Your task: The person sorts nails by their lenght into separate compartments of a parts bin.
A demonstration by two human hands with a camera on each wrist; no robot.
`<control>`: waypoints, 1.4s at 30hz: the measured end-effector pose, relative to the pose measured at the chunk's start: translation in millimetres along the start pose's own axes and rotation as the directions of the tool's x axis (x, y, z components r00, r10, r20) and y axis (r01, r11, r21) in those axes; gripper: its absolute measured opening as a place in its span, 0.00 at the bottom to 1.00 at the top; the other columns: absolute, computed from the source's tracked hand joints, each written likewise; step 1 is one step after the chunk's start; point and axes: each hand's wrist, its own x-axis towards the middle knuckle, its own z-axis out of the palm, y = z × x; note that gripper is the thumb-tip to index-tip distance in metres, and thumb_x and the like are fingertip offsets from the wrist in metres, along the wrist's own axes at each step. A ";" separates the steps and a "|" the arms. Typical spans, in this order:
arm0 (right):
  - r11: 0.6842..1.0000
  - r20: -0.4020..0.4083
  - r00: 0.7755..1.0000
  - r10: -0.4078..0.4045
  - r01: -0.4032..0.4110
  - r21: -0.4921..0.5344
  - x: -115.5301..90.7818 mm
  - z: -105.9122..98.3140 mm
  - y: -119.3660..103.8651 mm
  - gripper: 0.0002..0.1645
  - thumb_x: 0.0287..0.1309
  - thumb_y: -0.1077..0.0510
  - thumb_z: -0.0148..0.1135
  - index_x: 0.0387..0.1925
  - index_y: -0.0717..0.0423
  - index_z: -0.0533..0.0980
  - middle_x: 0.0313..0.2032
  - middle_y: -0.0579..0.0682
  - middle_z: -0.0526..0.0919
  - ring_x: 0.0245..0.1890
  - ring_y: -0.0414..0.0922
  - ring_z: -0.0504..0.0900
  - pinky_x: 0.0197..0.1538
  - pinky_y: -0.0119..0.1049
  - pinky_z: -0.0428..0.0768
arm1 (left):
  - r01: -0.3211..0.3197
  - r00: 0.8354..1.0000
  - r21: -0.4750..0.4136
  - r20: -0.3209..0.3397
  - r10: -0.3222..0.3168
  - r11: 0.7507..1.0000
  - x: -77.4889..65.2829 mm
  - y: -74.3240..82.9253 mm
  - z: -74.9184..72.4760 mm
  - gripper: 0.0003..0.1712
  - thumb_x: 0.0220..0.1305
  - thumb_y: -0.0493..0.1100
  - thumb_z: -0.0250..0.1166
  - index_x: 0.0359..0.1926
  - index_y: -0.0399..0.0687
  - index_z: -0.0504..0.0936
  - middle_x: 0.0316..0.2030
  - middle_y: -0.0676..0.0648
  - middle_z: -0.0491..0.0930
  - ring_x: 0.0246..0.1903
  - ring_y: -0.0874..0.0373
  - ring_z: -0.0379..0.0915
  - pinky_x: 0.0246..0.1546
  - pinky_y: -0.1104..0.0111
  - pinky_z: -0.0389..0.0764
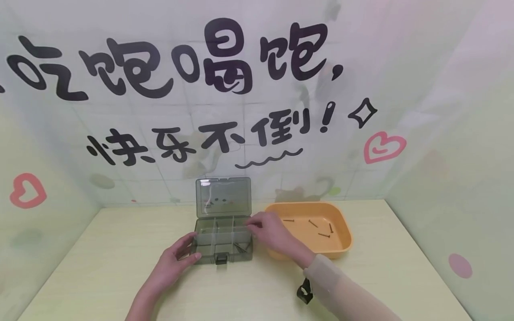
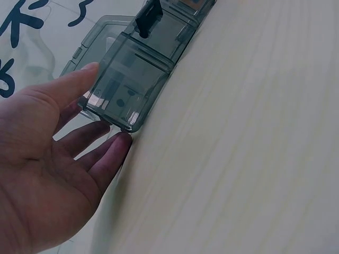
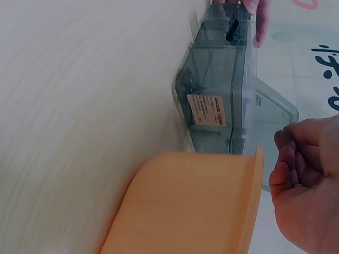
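Observation:
A clear grey compartment box (image 1: pixel 223 240) stands on the table with its lid (image 1: pixel 223 197) raised. My left hand (image 1: pixel 172 263) holds the box's left end, thumb at the front and fingers round the side. Several dark screws lie in its front right compartment (image 1: pixel 242 248). Over the back right corner is my right hand (image 1: pixel 275 232), fingers curled and thumb against the index finger. In the right wrist view, nothing shows between the fingertips of this hand (image 3: pixel 307 169); a small thing there could be hidden. Several screws (image 1: pixel 313 224) are spread in the orange tray (image 1: pixel 341 249).
The tray stands right of the box, partly beneath my right forearm. A paper label (image 3: pixel 207 110) is on the box's side. Behind the table is a printed wall hanging (image 1: pixel 257 147). A black strap end (image 1: pixel 305 292) hangs below my right sleeve.

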 end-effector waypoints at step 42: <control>0.974 -0.088 0.980 0.177 -0.188 -0.124 -12.3 -39.1 65.1 0.08 0.63 0.70 0.66 0.43 0.70 0.85 0.40 0.60 0.88 0.42 0.54 0.87 0.46 0.47 0.87 | -0.006 1.000 -0.010 -0.007 0.006 1.000 -0.1 -0.6 0.5 0.40 0.69 0.40 0.69 0.76 0.38 0.62 0.74 0.31 0.60 0.71 0.31 0.60 0.65 0.51 0.74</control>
